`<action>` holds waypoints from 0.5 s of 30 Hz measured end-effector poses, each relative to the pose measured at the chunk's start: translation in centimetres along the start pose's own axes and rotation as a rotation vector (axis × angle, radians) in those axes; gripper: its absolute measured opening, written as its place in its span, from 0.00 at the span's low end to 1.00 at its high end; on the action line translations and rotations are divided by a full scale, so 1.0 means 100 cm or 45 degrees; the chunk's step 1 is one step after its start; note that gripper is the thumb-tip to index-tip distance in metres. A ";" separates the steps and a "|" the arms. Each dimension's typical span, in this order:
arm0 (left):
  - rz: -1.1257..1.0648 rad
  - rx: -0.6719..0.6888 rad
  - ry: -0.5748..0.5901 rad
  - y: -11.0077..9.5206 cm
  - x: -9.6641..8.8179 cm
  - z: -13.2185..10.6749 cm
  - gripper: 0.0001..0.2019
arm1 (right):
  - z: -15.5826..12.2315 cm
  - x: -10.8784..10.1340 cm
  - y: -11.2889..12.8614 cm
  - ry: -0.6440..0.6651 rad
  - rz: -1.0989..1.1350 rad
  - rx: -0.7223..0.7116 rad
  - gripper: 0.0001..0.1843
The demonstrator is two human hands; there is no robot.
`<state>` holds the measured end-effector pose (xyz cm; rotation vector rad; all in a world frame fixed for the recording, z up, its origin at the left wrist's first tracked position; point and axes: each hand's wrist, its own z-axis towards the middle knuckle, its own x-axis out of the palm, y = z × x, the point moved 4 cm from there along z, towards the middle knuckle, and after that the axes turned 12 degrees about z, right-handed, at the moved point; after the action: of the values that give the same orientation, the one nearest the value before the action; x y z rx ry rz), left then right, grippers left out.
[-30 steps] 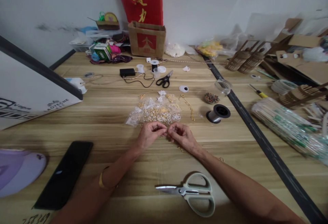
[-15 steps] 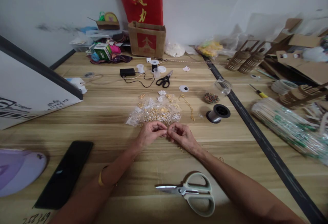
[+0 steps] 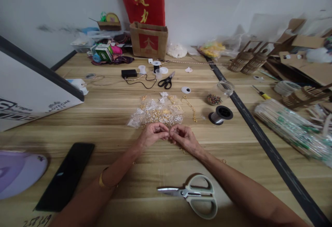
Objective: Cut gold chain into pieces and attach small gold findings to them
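My left hand [image 3: 151,135] and my right hand [image 3: 184,137] meet fingertip to fingertip on the wooden table [image 3: 109,116], both pinched on a small gold piece I cannot make out. A thin gold chain [image 3: 223,160] trails under my right forearm. Just beyond my fingers lies a heap of small clear bags with gold findings [image 3: 157,112]. Another gold chain [image 3: 191,108] lies to its right, beside a spool of clear thread [image 3: 220,115].
Grey-handled scissors [image 3: 193,194] lie near the front edge, a black phone [image 3: 66,175] to the left. Black scissors [image 3: 166,81], a dish of beads [image 3: 214,99], a jar [image 3: 226,87], a cardboard box [image 3: 148,40] and cardboard clutter [image 3: 298,67] fill the back and right.
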<state>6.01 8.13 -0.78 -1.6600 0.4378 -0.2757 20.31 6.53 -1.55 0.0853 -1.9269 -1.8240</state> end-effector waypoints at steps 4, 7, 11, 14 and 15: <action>-0.005 -0.007 -0.010 0.000 -0.001 0.000 0.13 | 0.000 -0.001 -0.003 0.010 0.004 0.002 0.16; -0.006 -0.019 -0.008 -0.001 -0.001 0.000 0.13 | 0.000 -0.001 -0.004 0.019 0.010 0.006 0.16; -0.013 -0.023 0.003 -0.002 0.000 0.000 0.13 | 0.000 -0.001 -0.003 0.016 0.004 0.005 0.16; -0.017 -0.039 -0.002 -0.001 0.000 0.000 0.14 | 0.000 0.000 -0.001 0.017 -0.008 0.005 0.16; -0.017 -0.044 0.000 -0.001 0.000 0.000 0.14 | 0.000 0.000 -0.001 0.019 -0.009 0.009 0.16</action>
<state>6.00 8.17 -0.70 -1.6969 0.4336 -0.2793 20.27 6.52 -1.63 0.1073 -1.9251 -1.8164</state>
